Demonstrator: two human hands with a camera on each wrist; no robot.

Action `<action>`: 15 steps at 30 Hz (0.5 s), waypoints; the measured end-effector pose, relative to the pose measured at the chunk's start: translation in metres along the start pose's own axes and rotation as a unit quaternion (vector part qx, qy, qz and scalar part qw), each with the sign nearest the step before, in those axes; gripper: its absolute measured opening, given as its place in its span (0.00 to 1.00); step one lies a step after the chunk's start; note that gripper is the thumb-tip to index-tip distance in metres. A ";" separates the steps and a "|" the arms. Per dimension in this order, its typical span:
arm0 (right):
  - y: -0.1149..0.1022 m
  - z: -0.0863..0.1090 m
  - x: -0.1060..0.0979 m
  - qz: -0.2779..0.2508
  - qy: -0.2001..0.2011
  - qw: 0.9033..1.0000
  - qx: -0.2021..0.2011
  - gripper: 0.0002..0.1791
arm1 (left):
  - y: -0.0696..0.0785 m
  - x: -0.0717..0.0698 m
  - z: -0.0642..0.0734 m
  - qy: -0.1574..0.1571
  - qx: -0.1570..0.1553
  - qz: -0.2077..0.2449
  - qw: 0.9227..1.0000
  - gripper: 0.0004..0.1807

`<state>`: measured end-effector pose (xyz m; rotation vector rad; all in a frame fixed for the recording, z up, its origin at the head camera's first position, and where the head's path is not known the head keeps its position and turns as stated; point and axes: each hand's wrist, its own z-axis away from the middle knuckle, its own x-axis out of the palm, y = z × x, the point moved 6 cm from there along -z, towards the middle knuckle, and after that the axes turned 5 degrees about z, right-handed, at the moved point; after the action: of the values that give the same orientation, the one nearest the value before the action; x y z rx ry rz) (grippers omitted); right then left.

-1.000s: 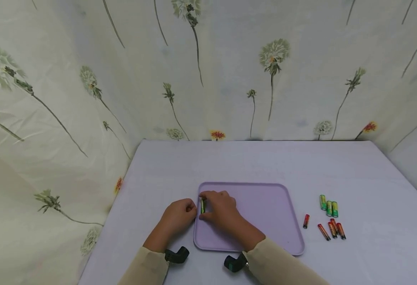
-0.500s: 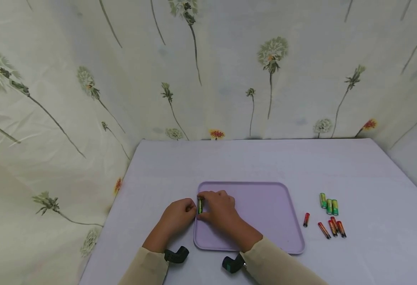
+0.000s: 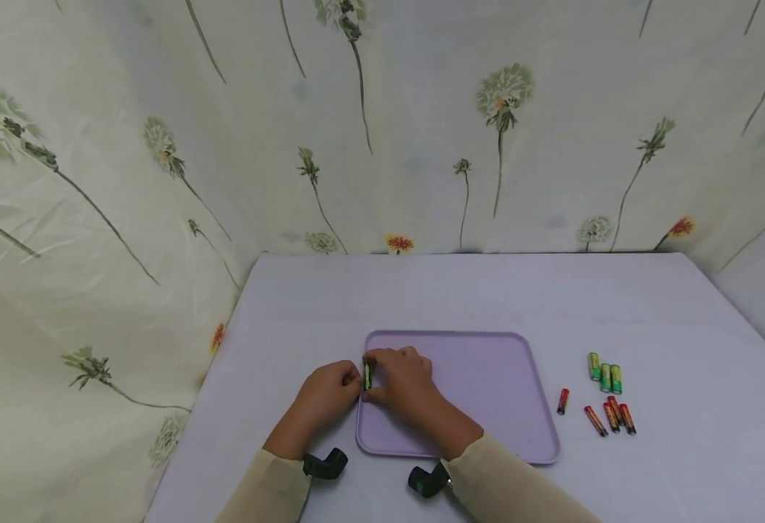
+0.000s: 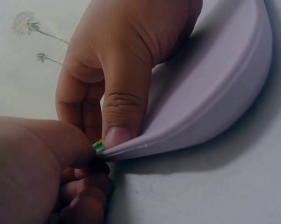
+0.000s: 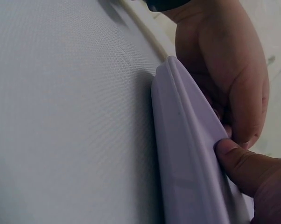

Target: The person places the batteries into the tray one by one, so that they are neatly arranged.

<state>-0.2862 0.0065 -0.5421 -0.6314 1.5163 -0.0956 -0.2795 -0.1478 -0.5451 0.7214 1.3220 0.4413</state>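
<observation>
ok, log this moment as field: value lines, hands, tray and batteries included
right hand: pinching a green battery between thumb and fingers
held battery: at the tray's left edge
left hand: fingers curled, close beside the tray's left edge; grip on rim unclear
tray: purple, on the table
loose green batteries: three, on the table, right of tray
loose red batteries: five, nearer the person than the green ones
backdrop: flower-print cloth

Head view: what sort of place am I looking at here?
Probably a makeshift tabletop recording space. Dandelion-print fabric hangs behind and beside a pale-covered table, and a lilac tray sits on it, with loose batteries nearby.
</observation>
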 end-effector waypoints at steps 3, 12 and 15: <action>0.001 0.000 0.001 0.003 0.000 1.000 0.000 0.35 | -0.001 0.001 0.000 0.000 -0.001 -0.001 1.000 0.07; 0.005 0.004 -0.006 -0.007 -0.010 1.000 0.010 0.39 | 0.002 0.001 0.000 0.002 0.003 -0.003 1.000 0.06; 0.010 0.007 -0.009 -0.023 -0.012 1.000 0.018 0.40 | 0.001 -0.001 0.001 0.004 -0.004 -0.003 1.000 0.06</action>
<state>-0.2838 0.0206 -0.5385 -0.6358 1.4745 -0.1496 -0.2785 -0.1479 -0.5434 0.7082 1.3281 0.4444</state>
